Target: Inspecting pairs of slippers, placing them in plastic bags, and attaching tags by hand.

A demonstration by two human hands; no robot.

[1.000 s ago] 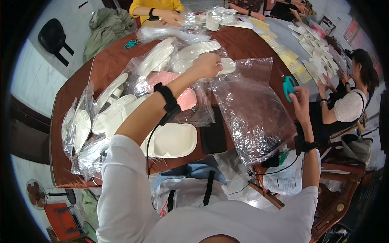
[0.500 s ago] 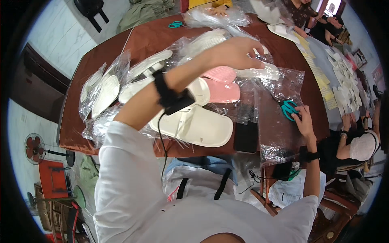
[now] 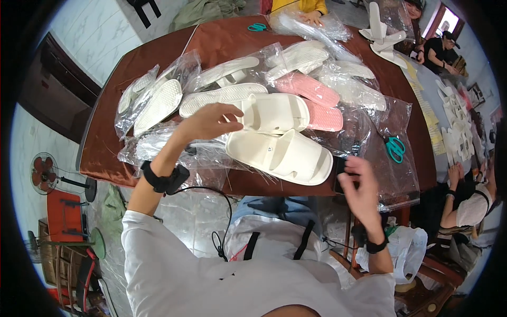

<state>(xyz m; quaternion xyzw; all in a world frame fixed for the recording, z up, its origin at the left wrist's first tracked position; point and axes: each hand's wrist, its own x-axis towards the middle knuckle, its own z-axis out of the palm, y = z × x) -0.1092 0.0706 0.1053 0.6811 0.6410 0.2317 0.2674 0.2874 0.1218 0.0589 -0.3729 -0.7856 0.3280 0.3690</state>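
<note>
Two cream-white slide slippers lie side by side near the table's front edge: an upper slipper (image 3: 290,111) and a lower slipper (image 3: 311,161). My left hand (image 3: 211,121) is at the left end of the upper slipper, fingers apart and bent; whether they touch it I cannot tell. Just right of the lower slipper, my right hand (image 3: 362,185) hovers with thumb and fingers apart, holding nothing. Beside it is a flat black object (image 3: 340,168), partly hidden. Teal-handled scissors (image 3: 394,149) rest on a clear plastic bag (image 3: 391,179), farther right.
Pink slippers (image 3: 325,117) lie behind the white pair. Several bagged white slippers (image 3: 158,107) cover the brown tablecloth (image 3: 153,55). Another pair of teal scissors (image 3: 257,27) is at the far edge, near a co-worker's hand (image 3: 312,18). White slippers (image 3: 455,124) fill a table at right.
My left hand has drawn back from the far slippers to the white pair. My right hand has left the scissors and moved left and nearer. The view has shifted too.
</note>
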